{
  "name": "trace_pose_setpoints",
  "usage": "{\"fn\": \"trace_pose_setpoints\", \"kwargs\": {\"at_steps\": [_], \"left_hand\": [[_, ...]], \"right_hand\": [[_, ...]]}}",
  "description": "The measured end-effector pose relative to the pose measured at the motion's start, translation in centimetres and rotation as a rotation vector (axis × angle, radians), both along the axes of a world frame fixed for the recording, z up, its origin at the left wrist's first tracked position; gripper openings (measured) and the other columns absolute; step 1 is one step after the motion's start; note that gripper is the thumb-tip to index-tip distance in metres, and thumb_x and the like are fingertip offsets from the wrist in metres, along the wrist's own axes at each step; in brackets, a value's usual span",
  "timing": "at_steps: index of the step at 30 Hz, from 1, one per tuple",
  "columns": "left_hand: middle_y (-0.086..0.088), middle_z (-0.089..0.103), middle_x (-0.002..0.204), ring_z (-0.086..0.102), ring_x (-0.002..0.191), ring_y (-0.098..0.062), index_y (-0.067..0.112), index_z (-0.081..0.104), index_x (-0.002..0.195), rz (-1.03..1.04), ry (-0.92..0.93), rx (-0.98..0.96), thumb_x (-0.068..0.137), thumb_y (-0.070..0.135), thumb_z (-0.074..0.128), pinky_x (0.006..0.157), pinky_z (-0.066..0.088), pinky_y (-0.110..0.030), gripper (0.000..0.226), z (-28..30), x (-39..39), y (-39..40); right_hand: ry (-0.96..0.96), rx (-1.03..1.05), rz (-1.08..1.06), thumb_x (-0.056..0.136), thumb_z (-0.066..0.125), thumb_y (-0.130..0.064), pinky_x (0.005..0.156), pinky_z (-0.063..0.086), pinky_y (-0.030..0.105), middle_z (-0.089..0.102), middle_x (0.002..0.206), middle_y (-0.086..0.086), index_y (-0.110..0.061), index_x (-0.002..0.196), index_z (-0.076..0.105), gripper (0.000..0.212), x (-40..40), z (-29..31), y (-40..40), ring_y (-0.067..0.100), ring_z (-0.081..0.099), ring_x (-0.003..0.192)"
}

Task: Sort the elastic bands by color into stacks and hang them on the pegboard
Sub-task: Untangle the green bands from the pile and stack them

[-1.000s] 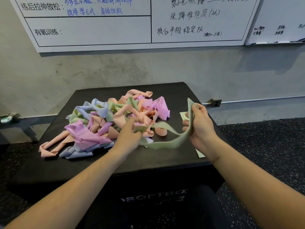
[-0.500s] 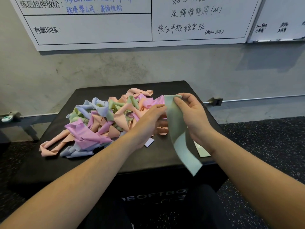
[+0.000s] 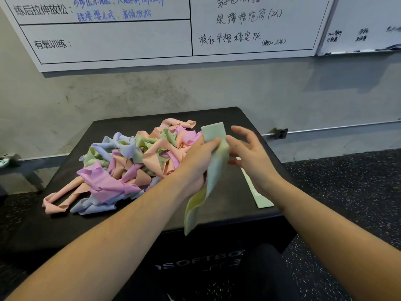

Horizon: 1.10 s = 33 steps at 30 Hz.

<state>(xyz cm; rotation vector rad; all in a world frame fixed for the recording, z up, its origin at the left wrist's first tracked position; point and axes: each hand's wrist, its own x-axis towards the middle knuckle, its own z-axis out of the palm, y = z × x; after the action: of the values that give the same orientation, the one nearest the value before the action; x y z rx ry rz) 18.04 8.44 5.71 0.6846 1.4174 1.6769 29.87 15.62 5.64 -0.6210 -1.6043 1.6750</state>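
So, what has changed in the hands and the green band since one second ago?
The green band came free of the pile and now hangs upright from the left hand, which grips it. The right hand let go and is open beside it. The pile and the flat green band on the box stayed.

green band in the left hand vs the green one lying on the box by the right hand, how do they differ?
The held green band hangs upright from the left hand, its lower end dangling past the black box edge; the flat green band lies on the box top. The held one curls and twists; the flat one is straight. The right hand is open beside the held one. Both are pale green.
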Motion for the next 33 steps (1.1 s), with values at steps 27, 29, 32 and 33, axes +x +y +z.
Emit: {"fn": "trace_pose_setpoints", "kwargs": {"at_steps": [27, 29, 32, 33], "left_hand": [[-0.011, 0.071, 0.105, 0.070, 0.108, -0.028, 0.011, 0.062, 0.119, 0.325, -0.564, 0.026, 0.099, 0.034, 0.055, 0.109, 0.041, -0.056, 0.031, -2.4, -3.8, 10.9], [-0.010, 0.071, 0.114, 0.069, 0.109, -0.027, 0.015, 0.058, 0.129, 0.334, -0.471, -0.045, 0.101, 0.032, 0.054, 0.104, 0.047, -0.054, 0.032, -3.0, -3.8, 12.2], [-0.003, 0.066, 0.115, 0.065, 0.101, -0.020, 0.021, 0.050, 0.133, 0.349, -0.250, -0.193, 0.103, 0.033, 0.056, 0.087, 0.055, -0.039, 0.033, -3.6, -3.3, 14.0], [0.000, 0.065, 0.108, 0.064, 0.092, -0.015, 0.023, 0.050, 0.131, 0.343, -0.168, -0.234, 0.104, 0.033, 0.056, 0.074, 0.053, -0.030, 0.030, -3.8, -3.1, 14.6]], "right_hand": [[-0.381, 0.153, -0.048, 0.086, 0.078, -0.008, 0.060, 0.043, 0.013, 0.068, 0.061, -0.015, -0.021, 0.095, 0.075, 0.016, 9.7, -10.4, 9.2, -0.004, 0.057, 0.058], [-0.347, 0.118, -0.055, 0.088, 0.075, -0.004, 0.068, 0.047, 0.010, 0.074, 0.073, -0.017, -0.016, 0.092, 0.077, 0.013, 10.7, -10.6, 9.6, -0.007, 0.064, 0.069], [-0.397, 0.125, 0.037, 0.096, 0.056, 0.004, 0.082, 0.045, 0.008, 0.076, 0.103, -0.012, -0.023, 0.100, 0.078, 0.035, 12.2, -10.7, 10.2, -0.007, 0.066, 0.096], [-0.431, 0.130, 0.076, 0.095, 0.049, 0.008, 0.082, 0.045, 0.008, 0.074, 0.110, -0.012, -0.026, 0.104, 0.076, 0.045, 12.6, -10.9, 10.5, -0.008, 0.065, 0.098]]}}
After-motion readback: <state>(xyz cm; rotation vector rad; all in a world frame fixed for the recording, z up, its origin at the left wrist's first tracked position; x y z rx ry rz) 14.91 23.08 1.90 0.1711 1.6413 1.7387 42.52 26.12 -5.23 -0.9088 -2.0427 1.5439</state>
